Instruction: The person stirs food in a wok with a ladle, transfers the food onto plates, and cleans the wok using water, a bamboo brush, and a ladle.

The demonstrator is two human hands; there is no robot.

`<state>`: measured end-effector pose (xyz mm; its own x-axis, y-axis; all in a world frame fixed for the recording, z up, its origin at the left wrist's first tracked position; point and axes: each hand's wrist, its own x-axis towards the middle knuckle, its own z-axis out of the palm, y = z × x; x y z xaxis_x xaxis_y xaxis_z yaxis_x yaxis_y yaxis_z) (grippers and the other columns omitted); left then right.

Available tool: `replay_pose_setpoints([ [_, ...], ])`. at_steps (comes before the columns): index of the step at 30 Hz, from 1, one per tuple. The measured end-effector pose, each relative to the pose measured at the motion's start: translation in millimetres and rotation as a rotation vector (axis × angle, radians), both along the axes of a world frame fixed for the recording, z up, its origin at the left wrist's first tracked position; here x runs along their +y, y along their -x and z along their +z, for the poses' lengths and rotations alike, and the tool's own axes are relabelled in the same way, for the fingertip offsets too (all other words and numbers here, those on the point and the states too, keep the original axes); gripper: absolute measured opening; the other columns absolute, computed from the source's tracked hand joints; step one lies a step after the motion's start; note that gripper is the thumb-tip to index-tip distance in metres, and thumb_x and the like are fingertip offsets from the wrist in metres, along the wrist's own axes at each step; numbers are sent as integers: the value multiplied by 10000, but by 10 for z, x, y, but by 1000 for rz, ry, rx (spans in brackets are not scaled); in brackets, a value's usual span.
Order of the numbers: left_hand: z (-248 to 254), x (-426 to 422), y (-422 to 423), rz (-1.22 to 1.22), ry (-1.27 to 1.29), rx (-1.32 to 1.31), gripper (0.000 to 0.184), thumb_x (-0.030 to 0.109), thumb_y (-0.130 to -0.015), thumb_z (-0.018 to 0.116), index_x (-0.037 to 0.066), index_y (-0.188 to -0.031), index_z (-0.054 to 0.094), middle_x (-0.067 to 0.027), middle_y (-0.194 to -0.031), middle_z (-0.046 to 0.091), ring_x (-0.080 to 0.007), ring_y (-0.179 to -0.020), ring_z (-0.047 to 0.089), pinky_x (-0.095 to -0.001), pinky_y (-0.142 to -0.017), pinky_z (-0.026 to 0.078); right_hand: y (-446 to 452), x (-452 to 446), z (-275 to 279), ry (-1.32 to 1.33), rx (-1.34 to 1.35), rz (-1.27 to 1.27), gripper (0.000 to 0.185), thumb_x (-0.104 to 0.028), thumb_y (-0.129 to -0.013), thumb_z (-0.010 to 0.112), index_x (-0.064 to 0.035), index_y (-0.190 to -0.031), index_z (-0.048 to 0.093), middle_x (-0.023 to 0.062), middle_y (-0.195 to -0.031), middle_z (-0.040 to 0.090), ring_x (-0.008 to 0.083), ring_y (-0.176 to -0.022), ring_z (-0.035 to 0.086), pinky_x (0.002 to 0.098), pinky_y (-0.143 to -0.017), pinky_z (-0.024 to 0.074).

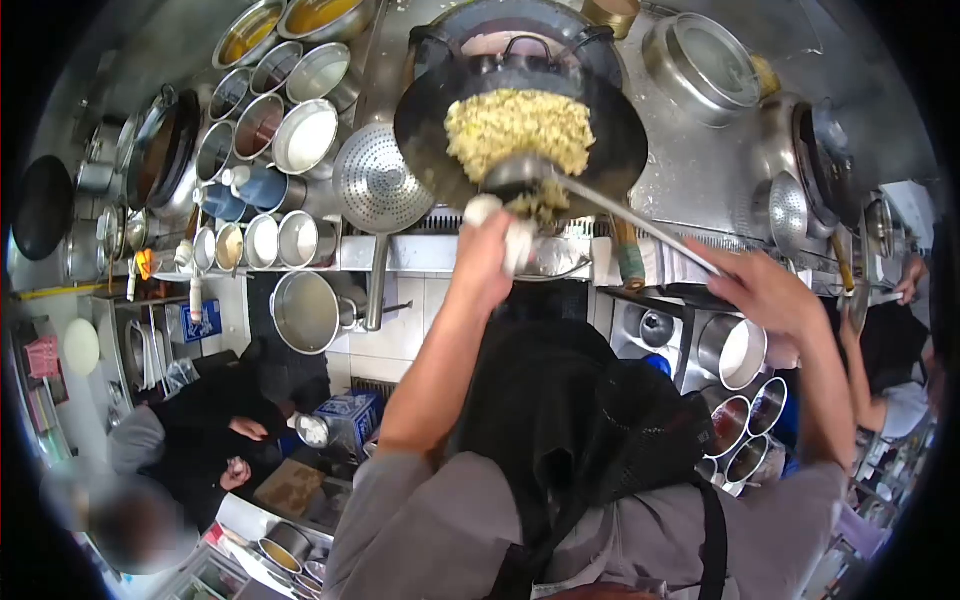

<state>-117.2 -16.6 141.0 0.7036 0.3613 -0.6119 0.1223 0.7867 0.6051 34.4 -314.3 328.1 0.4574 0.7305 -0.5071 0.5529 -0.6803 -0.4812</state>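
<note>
A large dark wok (620, 140) is tilted toward me over the stove, with a heap of yellow-white chopped food (520, 125) in it. Wrapped around a white cloth (519, 245) at the wok's near edge is my left hand (487, 255). My right hand (765, 285) grips the long metal handle of a ladle (518, 172), whose bowl rests against the near side of the food. Some of the food lies between the ladle and the cloth.
Left of the wok are a perforated strainer (380, 178), metal pots and blue-capped bottles (262, 187). A steel pot (715, 65) stands at the back right. A co-worker in black (205, 430) is at lower left, another (895, 345) at far right.
</note>
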Motion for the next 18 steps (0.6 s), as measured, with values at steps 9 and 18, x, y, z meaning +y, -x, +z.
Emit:
replay_pose_setpoints([
  [9, -1021, -297, 426, -130, -194, -101, 261, 8, -912, 608, 31, -1169, 570, -96, -1059, 667, -207, -915, 696, -351, -732, 603, 645, 76, -1601, -487, -227, -238, 619, -77, -962, 693, -168, -1540, 490, 245, -972, 708, 414, -761, 670, 436, -724, 539],
  [18, -826, -18, 236, -12, -54, -121, 361, -29, -879, 587, 12, -1234, 538, -85, -1063, 668, -189, -874, 674, -335, -729, 575, 830, 206, -1288, -493, -370, -450, 609, -63, -999, 639, -113, -1567, 426, 273, -949, 695, 403, -740, 665, 373, -737, 535],
])
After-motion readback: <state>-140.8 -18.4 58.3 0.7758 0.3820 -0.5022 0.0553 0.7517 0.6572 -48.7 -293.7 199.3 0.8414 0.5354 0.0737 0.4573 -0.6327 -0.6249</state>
